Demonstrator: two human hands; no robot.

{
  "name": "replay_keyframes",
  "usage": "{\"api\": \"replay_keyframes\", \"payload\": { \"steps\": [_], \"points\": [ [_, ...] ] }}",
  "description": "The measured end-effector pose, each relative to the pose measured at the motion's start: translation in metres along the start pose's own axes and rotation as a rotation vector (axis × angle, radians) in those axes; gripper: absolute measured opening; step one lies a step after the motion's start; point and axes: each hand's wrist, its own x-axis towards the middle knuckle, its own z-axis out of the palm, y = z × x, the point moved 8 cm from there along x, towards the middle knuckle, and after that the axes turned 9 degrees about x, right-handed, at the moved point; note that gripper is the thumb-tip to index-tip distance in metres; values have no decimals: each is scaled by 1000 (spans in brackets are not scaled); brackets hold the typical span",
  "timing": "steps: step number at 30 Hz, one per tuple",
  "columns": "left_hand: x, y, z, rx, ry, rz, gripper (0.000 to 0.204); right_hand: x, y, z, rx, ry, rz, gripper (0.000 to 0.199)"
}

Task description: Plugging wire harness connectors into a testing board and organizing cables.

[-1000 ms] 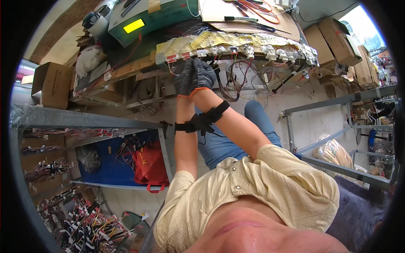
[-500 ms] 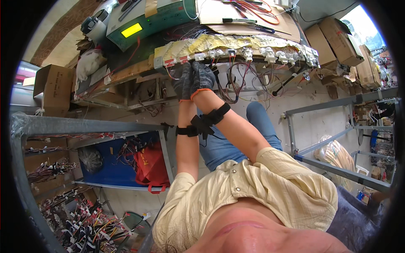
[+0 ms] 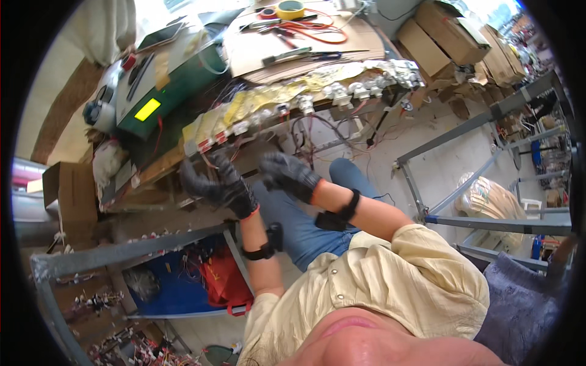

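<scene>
A long row of small white plugs (image 3: 305, 104) with red and black wires lies along the front edge of the tabletop (image 3: 293, 55). The left hand (image 3: 217, 183), in a dark glove, is up at the left end of the row, fingers curled; whether it grips a wire is unclear. The right hand (image 3: 287, 174), also gloved, hangs just below the row, fingers loosely apart, holding nothing. A green box (image 3: 165, 91) stands behind.

Both hands, left hand (image 3: 217, 186) and right hand (image 3: 288, 175), wore matt dark fabric gloves. The workbench (image 3: 293, 52) top looked like smooth brown cardboard; the shelf frame (image 3: 122, 247) was dull grey metal.
</scene>
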Motion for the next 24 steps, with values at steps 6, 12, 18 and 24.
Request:
{"api": "replay_keyframes", "payload": {
  "steps": [6, 12, 18, 24],
  "points": [
    [100, 107, 175, 409, -639, 464, 38, -148, -60, -46, -191, -101, 135, 25],
    [115, 89, 246, 650, -885, 490, 27, -208, -84, -73, -447, -230, 275, 27],
    [-3, 195, 112, -76, -830, 752, 23, -117, -148, -107, -192, 77, -359, 29],
    [-68, 96, 38, -300, -1009, -361, 19, -65, -205, 20, -1582, 53, -1479, 19]
  ]
}}
